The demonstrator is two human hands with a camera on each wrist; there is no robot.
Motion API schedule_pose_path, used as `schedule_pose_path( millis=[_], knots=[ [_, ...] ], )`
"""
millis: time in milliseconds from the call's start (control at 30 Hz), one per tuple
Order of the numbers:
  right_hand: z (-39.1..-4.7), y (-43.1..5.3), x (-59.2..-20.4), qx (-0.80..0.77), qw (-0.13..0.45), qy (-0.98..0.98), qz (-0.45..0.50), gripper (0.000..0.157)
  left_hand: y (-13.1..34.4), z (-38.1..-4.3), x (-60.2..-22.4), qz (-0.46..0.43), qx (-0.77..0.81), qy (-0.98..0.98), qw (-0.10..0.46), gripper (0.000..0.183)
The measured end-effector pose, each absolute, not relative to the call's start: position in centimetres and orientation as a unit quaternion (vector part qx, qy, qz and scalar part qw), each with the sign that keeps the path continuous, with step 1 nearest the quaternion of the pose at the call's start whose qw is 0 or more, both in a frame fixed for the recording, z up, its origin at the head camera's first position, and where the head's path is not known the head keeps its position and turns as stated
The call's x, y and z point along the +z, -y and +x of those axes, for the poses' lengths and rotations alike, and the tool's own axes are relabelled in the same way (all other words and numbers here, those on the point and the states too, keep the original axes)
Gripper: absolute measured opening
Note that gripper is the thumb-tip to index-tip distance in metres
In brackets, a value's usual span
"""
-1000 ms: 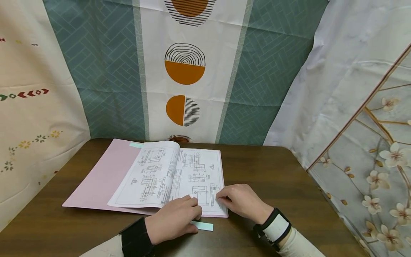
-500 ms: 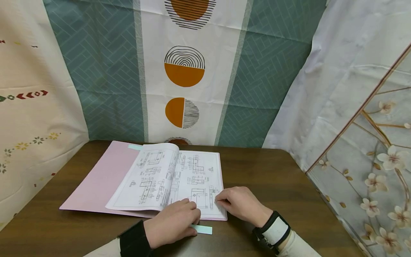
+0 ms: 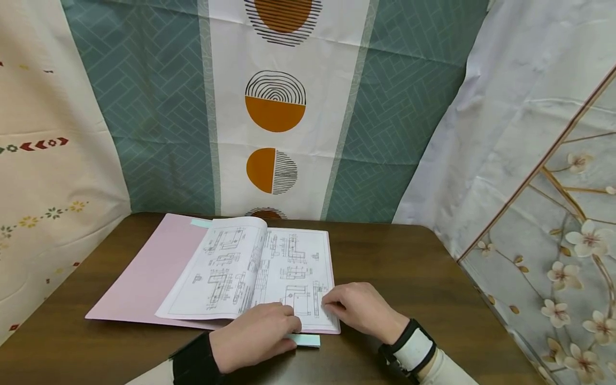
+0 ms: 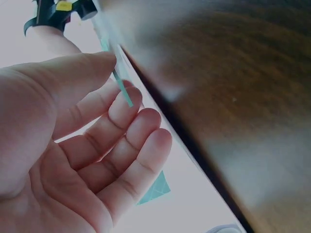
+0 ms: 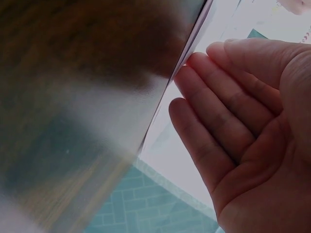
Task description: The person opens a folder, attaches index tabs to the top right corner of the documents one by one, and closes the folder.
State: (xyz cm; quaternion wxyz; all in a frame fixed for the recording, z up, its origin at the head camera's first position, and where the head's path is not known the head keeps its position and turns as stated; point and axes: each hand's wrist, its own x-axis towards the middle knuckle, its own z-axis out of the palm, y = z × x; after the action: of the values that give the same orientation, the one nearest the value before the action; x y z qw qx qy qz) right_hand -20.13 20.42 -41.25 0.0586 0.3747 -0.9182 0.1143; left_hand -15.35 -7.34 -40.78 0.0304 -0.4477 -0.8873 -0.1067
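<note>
An open booklet (image 3: 289, 254) of technical drawings lies on a pink folder (image 3: 139, 272); its left page (image 3: 223, 267) curves up near the spine. At the booklet's front edge my left hand (image 3: 257, 334) pinches a thin pale green strip (image 3: 308, 340) between thumb and fingers. Seen from the left wrist, the strip (image 4: 124, 90) shows edge-on by the fingertips. My right hand (image 3: 363, 307) rests on the right page's edge, with fairly straight fingers (image 5: 214, 138) and the thumb close to the index finger in the right wrist view.
Another pale green strip (image 3: 201, 223) sticks out at the folder's top, partly under the left page. The brown wooden table (image 3: 385, 256) extends to the right. Patterned cloths hang behind it and at both sides, including a white floral one (image 3: 544, 267).
Both hands stay almost where they were, and the booklet remains open at the same pages. The pale green strip's angle has shifted slightly. The head view has tilted a little.
</note>
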Motion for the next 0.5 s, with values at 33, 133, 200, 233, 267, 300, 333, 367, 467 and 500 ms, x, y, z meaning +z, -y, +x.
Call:
schedule_pose_path(
  millis=[33, 133, 200, 233, 267, 300, 333, 367, 467, 500],
  knots=[
    [-20.1, -20.4, -41.2, 0.115, 0.056, 0.919, 0.374, 0.007, 7.4, -15.4, -40.7, -0.449, -0.108, 0.886, 0.032, 0.013],
    [-20.2, -20.5, -41.2, 0.121, 0.047, 0.919, 0.374, 0.007, 7.5, -15.6, -40.3, -0.448, -0.113, 0.886, 0.042, 0.011],
    [-20.2, -20.5, -41.1, 0.128, 0.036, 0.918, 0.374, 0.008, 7.6, -15.9, -40.1, -0.44, -0.124, 0.888, 0.049, 0.011],
    [-20.3, -20.5, -41.0, 0.13, 0.033, 0.918, 0.374, 0.008, 7.7, -16.1, -39.9, -0.436, -0.131, 0.889, 0.054, 0.011],
    [-20.4, -20.6, -41.0, 0.133, 0.032, 0.918, 0.373, 0.008, 7.8, -16.3, -39.9, -0.43, -0.138, 0.89, 0.06, 0.012],
    [-20.4, -20.6, -40.9, 0.135, 0.03, 0.918, 0.371, 0.009, 7.9, -16.6, -39.8, -0.425, -0.144, 0.891, 0.067, 0.013],
    [-20.5, -20.7, -40.7, 0.135, 0.032, 0.919, 0.37, 0.01, 7.9, -16.8, -39.7, -0.418, -0.148, 0.893, 0.075, 0.014],
    [-20.5, -20.7, -40.6, 0.133, 0.036, 0.92, 0.367, 0.011, 8.0, -17.1, -39.6, -0.412, -0.151, 0.895, 0.083, 0.015],
    [-20.7, -20.6, -39.9, 0.126, 0.06, 0.923, 0.358, 0.015, 8.1, -18.0, -39.4, -0.39, -0.152, 0.901, 0.112, 0.018],
    [-20.8, -20.5, -39.6, 0.126, 0.07, 0.922, 0.358, 0.016, 8.2, -18.3, -39.3, -0.381, -0.15, 0.904, 0.121, 0.018]
  ],
)
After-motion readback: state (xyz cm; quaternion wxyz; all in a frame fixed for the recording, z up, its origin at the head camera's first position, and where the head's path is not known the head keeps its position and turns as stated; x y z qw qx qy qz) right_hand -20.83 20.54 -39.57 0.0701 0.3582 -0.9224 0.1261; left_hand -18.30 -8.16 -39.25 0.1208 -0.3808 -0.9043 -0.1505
